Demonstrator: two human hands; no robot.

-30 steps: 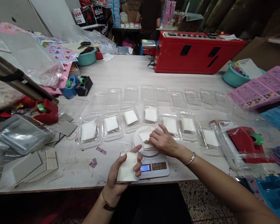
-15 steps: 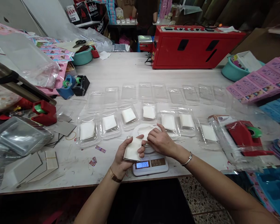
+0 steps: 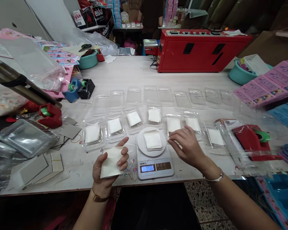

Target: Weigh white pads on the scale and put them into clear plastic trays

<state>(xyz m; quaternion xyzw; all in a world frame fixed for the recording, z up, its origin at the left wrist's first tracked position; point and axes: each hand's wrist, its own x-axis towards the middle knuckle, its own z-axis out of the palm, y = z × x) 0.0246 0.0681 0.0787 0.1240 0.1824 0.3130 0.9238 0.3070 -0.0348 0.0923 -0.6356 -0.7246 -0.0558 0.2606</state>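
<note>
My left hand [image 3: 105,171] is wrapped round a stack of cream paper squares [image 3: 111,162], held upright left of the kitchen scale [image 3: 155,176]. On the scale's round white plate lies a small pile of the same squares [image 3: 152,139]; its blue display is lit. To the right of the plate hovers my right hand [image 3: 187,145], with bent fingers, thumb apart and nothing visible in it. Behind the scale stands a curved row of clear plastic trays [image 3: 100,146], each with a pile of cream squares inside.
A farther row of clear plastic trays [image 3: 133,95] holds nothing visible. Tape dispensers [image 3: 50,116] and grey cards [image 3: 42,171] lie at the left. A red machine [image 3: 192,56] stands at the back, and another red tape dispenser [image 3: 251,140] is at the right. A person [image 3: 151,14] is in the background.
My left hand has moved left and away from the scale with its stack. My right hand has drawn back to the right, uncovering the pile on the plate. The display reading has changed.
</note>
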